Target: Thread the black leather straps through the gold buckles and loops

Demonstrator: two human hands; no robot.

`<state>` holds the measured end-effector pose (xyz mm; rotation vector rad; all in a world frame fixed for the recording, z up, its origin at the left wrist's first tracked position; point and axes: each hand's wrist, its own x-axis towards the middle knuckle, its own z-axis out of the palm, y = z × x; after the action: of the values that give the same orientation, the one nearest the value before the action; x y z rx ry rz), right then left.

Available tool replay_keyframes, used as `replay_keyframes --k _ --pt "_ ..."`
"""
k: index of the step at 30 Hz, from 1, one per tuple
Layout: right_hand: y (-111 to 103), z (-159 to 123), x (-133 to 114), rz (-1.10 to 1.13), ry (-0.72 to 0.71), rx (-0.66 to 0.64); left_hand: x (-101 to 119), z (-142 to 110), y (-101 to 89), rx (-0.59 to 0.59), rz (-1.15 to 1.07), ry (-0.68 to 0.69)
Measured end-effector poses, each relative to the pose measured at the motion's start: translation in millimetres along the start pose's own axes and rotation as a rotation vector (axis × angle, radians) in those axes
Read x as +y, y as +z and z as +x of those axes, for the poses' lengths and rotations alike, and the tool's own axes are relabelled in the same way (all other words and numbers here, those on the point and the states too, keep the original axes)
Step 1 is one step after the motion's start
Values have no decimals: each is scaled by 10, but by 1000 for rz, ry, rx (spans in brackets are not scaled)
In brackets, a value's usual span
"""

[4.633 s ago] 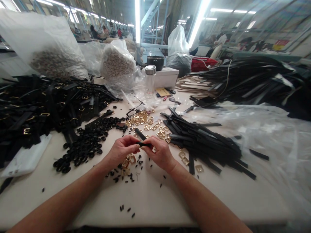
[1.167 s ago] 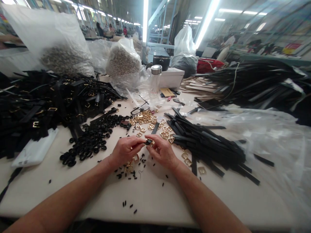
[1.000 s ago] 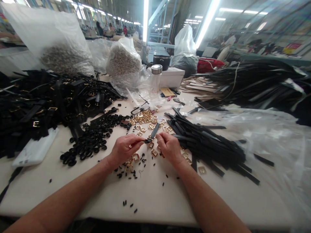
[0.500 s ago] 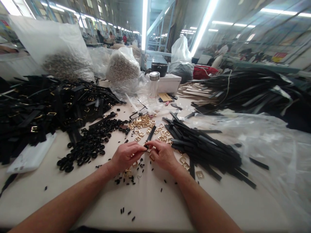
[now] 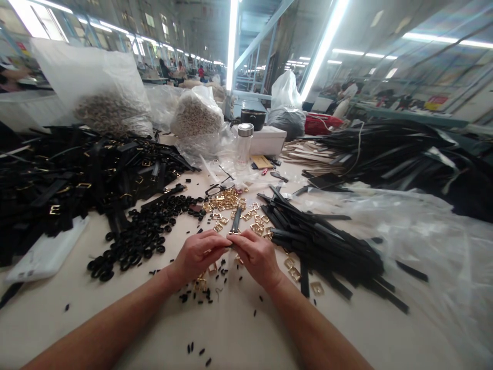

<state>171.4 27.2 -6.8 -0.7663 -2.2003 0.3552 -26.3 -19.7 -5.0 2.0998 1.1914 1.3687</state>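
Observation:
My left hand (image 5: 201,254) and my right hand (image 5: 257,257) meet fingertip to fingertip over the middle of the table. Both pinch the near end of a short black strap (image 5: 236,220), whose other end points away from me. A bit of gold metal shows on the strap just beyond my fingers; the pinched end itself is mostly hidden. Loose gold buckles (image 5: 227,199) lie beyond the hands, and a few more sit under them. Small black pieces (image 5: 204,295) are scattered below my left hand.
Black rings (image 5: 142,231) are heaped on the left, beside a pile of buckled black straps (image 5: 96,174). Cut black strips (image 5: 319,236) lie to the right, next to clear plastic sheeting (image 5: 442,241). A glass bottle (image 5: 244,149) and a white box (image 5: 268,140) stand at the back.
My hands have drawn closer together, with the right fingers now straighter over the strap's near end. The strap has swung slightly more upright, and the camera view has tilted up a little.

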Motion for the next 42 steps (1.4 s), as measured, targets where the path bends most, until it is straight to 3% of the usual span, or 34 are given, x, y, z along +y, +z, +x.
replay_keyframes --k 3,6,11,19,31,37,42 --pt "-29 0 -9 64 -1 61 2 26 -23 37 -148 -316" --pt "-51 6 -34 123 -86 128 -49 49 -21 -9 -388 -616" --pt "-55 15 -83 146 -217 92 -104 70 14 39 -780 -835" --pt "-55 25 -109 138 -265 25 -52 116 -27 191 -907 -904" --pt "-10 2 -52 191 -249 45 -21 128 -33 236 -975 -886" --pt "2 4 -27 222 -207 14 -75 103 -22 190 -935 -819" --pt "-19 12 -45 234 -213 37 -43 125 -17 245 -979 -831"
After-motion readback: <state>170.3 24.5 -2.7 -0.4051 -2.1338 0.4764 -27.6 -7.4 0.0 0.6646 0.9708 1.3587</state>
